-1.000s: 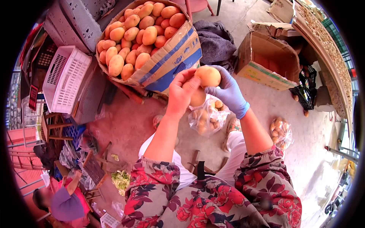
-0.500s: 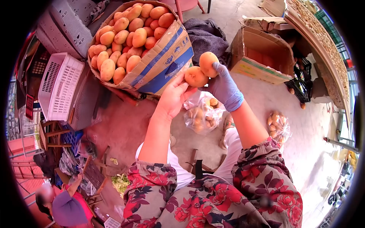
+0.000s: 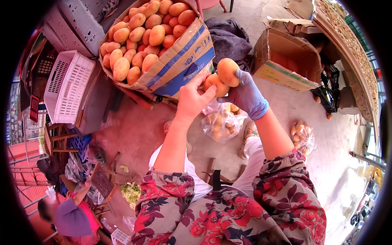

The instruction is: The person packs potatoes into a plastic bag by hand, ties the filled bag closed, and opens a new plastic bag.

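Observation:
Two orange-yellow mangoes are held together in front of me. My right hand [image 3: 249, 98], in a blue glove, is closed on the upper mango [image 3: 228, 72], its fingers along the right side. My bare left hand [image 3: 192, 98] grips the lower mango [image 3: 217, 85] from the left, with fingers behind it and thumb in front. The two fruits touch each other. Just beyond my left hand stands a cardboard box [image 3: 185, 67] heaped with mangoes [image 3: 136, 38]. Below my hands, a clear plastic bag [image 3: 222, 124] with several fruits sits on the floor between my feet.
A second bag of fruit [image 3: 302, 134] lies to the right. Behind it are an open cardboard box [image 3: 292, 61] and black crates [image 3: 328, 90]. Dark cloth [image 3: 226, 38] lies behind the mango box. A white crate [image 3: 69, 90] stands left; another person [image 3: 75, 216] is at lower left.
My left hand has turned, bringing its thumb across the front of the lower mango. Both hands and the mangoes sit slightly lower and farther right in view. The whole scene has shifted slightly right.

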A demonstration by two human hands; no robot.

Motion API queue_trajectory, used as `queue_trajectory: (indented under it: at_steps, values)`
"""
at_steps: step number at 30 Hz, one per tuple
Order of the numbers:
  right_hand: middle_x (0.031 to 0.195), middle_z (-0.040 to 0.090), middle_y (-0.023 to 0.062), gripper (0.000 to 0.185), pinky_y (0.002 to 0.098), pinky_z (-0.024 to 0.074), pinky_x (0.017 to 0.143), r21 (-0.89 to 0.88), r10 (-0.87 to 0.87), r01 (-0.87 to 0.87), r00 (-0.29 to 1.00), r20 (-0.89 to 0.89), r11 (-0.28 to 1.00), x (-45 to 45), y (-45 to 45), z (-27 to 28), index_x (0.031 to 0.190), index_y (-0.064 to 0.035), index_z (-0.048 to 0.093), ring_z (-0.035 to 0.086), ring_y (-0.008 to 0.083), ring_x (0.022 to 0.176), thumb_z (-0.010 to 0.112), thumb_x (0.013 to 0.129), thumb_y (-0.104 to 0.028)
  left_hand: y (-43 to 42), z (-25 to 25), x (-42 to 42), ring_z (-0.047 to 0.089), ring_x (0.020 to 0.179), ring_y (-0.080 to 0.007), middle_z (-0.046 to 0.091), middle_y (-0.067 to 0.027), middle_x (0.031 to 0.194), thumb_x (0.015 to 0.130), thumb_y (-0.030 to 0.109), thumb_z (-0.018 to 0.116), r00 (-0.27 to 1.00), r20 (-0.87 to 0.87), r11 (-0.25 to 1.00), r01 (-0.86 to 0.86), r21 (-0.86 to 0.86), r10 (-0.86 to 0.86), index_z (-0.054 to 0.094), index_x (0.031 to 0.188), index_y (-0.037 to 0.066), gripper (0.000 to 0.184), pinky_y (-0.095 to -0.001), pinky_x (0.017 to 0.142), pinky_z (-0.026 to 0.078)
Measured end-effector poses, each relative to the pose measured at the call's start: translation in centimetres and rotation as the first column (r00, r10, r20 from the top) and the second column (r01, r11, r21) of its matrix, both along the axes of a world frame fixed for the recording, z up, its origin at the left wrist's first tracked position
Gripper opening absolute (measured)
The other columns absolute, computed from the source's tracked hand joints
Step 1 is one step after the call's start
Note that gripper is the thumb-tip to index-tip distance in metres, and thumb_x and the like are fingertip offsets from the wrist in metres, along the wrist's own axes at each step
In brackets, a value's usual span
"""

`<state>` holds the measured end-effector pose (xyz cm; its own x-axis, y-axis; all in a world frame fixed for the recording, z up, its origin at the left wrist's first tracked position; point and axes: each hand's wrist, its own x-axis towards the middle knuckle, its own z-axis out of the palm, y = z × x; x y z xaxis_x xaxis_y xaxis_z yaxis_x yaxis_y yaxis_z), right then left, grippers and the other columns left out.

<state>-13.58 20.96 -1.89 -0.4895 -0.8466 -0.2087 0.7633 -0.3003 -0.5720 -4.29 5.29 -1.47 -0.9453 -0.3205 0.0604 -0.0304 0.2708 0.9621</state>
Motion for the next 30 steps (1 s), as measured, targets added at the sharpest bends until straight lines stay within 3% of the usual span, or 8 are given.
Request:
queue_trajectory:
  at_steps: [7, 10, 13, 16, 22, 25, 28, 30]
  values:
    - [0.114, 0.056, 0.0094, 0.061, 0.0362, 0.0512, 0.084, 0.141, 0.000, 0.032, 0.977, -0.215, 0.989, 1.2, -0.3, 0.4, 0.124, -0.0016, 0.046, 0.056, 0.0189, 0.105, 0.066, 0.078, -0.036, 0.0, 0.6, 0.6, 0.061, 0.068, -0.0352, 0.062, -0.0185, 0.075, 0.074, 0.011, 0.060, 0.999, 0.009, 0.854, 0.045, -0.518, -0.047, 0.059, 0.097, 0.002, 0.025, -0.0400, 0.062, 0.051]
    - [0.116, 0.055, 0.0096, 0.065, 0.0354, 0.0513, 0.081, 0.160, -0.008, 0.042, 0.978, -0.208, 0.986, 1.3, -0.4, 0.3, 0.126, -0.0034, 0.044, 0.057, 0.0194, 0.102, 0.066, 0.077, -0.040, 0.3, -0.1, 0.5, 0.060, 0.070, -0.0380, 0.062, -0.0188, 0.075, 0.076, 0.008, 0.057, 0.998, -0.056, 0.839, -0.001, -0.544, -0.034, 0.059, 0.095, 0.003, 0.020, -0.0438, 0.063, 0.050]
    - [0.119, 0.053, 0.0117, 0.071, 0.0355, 0.0522, 0.076, 0.144, -0.030, 0.052, 0.988, -0.150, 0.988, 1.2, -0.5, 0.0, 0.129, -0.0060, 0.040, 0.059, 0.0224, 0.097, 0.063, 0.077, -0.048, 0.2, -0.7, 0.3, 0.063, 0.066, -0.0323, 0.062, -0.0219, 0.080, 0.077, 0.001, 0.051, 0.990, -0.138, 0.818, -0.075, -0.571, -0.005, 0.061, 0.099, 0.000, 0.025, -0.0353, 0.060, 0.050]
    - [0.117, 0.055, 0.0121, 0.069, 0.0371, 0.0515, 0.074, 0.093, -0.034, 0.039, 0.998, -0.046, 0.995, 0.5, -0.3, -0.3, 0.126, -0.0054, 0.043, 0.059, 0.0234, 0.096, 0.060, 0.078, -0.052, -0.5, -0.5, 0.4, 0.066, 0.067, -0.0224, 0.066, -0.0176, 0.085, 0.078, -0.001, 0.048, 0.982, -0.186, 0.900, -0.067, -0.432, -0.016, 0.062, 0.103, -0.001, 0.028, -0.0303, 0.061, 0.052]
    - [0.119, 0.055, 0.0139, 0.070, 0.0383, 0.0513, 0.075, 0.049, 0.038, -0.037, 0.999, -0.021, 0.998, -0.3, 0.5, -0.4, 0.124, -0.0048, 0.046, 0.058, 0.0252, 0.100, 0.057, 0.078, -0.055, -0.8, 0.7, 0.8, 0.064, 0.074, -0.0096, 0.068, -0.0097, 0.092, 0.082, 0.002, 0.050, 0.997, 0.069, 0.996, 0.033, -0.085, -0.028, 0.061, 0.110, -0.004, 0.030, -0.0234, 0.064, 0.053]
    - [0.109, 0.058, 0.0137, 0.054, 0.0369, 0.0520, 0.074, -0.013, -0.001, 0.003, 0.995, 0.098, 1.000, 0.2, 0.1, 0.1, 0.118, -0.0022, 0.048, 0.061, 0.0248, 0.097, 0.062, 0.081, -0.039, -0.2, 0.2, 0.7, 0.061, 0.073, -0.0068, 0.067, -0.0077, 0.090, 0.081, 0.005, 0.057, 0.998, 0.064, 0.999, 0.019, 0.029, -0.021, 0.061, 0.111, -0.004, 0.032, -0.0225, 0.064, 0.052]
    - [0.104, 0.060, 0.0131, 0.052, 0.0345, 0.0538, 0.071, -0.005, 0.035, -0.035, 0.998, 0.060, 0.999, -0.1, 0.0, -0.9, 0.114, -0.0002, 0.051, 0.062, 0.0234, 0.091, 0.065, 0.079, -0.036, -0.1, 0.6, 0.7, 0.061, 0.064, -0.0129, 0.067, -0.0122, 0.076, 0.077, 0.015, 0.062, 0.998, 0.051, 0.994, 0.043, -0.096, -0.039, 0.063, 0.105, -0.003, 0.033, -0.0274, 0.062, 0.050]
    - [0.101, 0.060, 0.0119, 0.051, 0.0319, 0.0539, 0.068, 0.011, -0.005, 0.005, 1.000, 0.014, 1.000, 0.1, -0.3, -1.0, 0.113, 0.0008, 0.052, 0.063, 0.0215, 0.088, 0.066, 0.078, -0.034, -0.2, 0.8, 0.7, 0.059, 0.067, -0.0084, 0.066, -0.0086, 0.079, 0.078, 0.012, 0.063, 0.992, 0.110, 0.988, 0.077, -0.132, -0.063, 0.061, 0.109, -0.004, 0.035, -0.0250, 0.063, 0.049]
